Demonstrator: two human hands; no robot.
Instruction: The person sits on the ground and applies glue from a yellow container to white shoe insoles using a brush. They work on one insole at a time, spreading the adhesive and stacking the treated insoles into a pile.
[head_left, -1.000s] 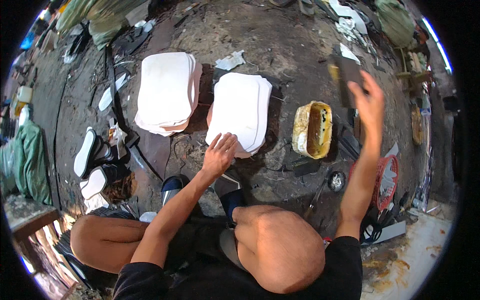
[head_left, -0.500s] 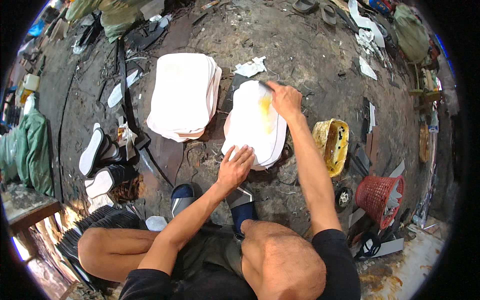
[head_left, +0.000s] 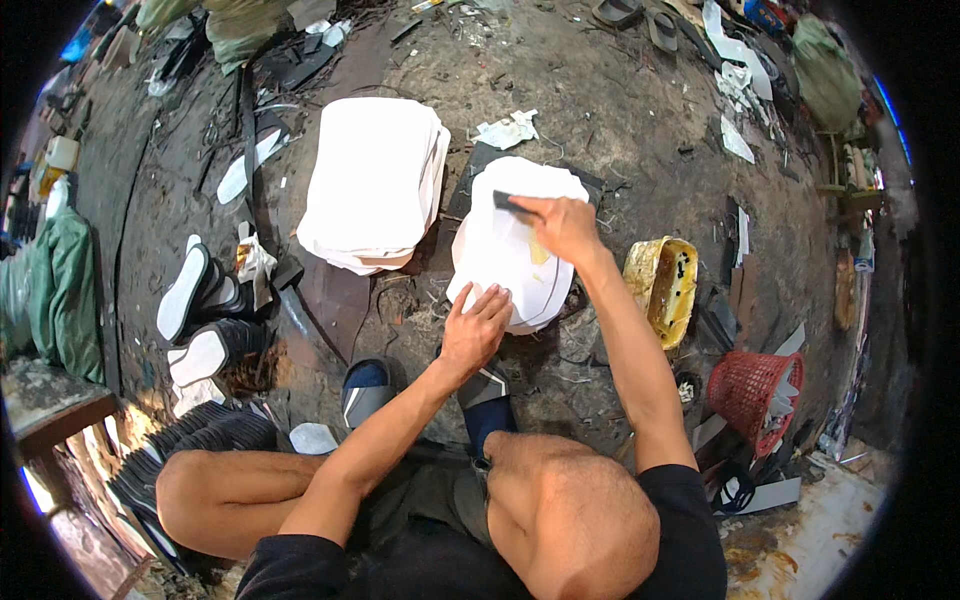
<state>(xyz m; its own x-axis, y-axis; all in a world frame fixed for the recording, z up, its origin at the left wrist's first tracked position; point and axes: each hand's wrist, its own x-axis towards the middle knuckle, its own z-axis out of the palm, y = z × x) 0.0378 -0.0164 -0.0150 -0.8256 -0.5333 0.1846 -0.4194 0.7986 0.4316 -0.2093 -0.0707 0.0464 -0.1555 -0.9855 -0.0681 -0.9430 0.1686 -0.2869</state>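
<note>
My right hand (head_left: 563, 226) grips a dark flat brush (head_left: 512, 202) and presses it on the top sheet of a white stack (head_left: 500, 255) in front of me; a yellow smear of glue shows under the hand. Flat on the near edge of that stack lies my left hand (head_left: 476, 325), fingers spread, pinning it down. A second, taller pile of white sheets (head_left: 375, 180) sits to the left, untouched. Right of the stack stands a yellow glue-stained tin (head_left: 662, 285).
I squat on a dirty floor, feet in blue sandals (head_left: 365, 388). A red plastic basket (head_left: 752, 388) is at right, shoe soles and shoes (head_left: 200, 300) at left, a green sack (head_left: 55, 280) at far left, paper scraps (head_left: 508, 130) beyond the stacks.
My right hand came back from the far right to the white stack and now drags the brush across it, moving left; the left hand stayed pressing the stack's near edge.
</note>
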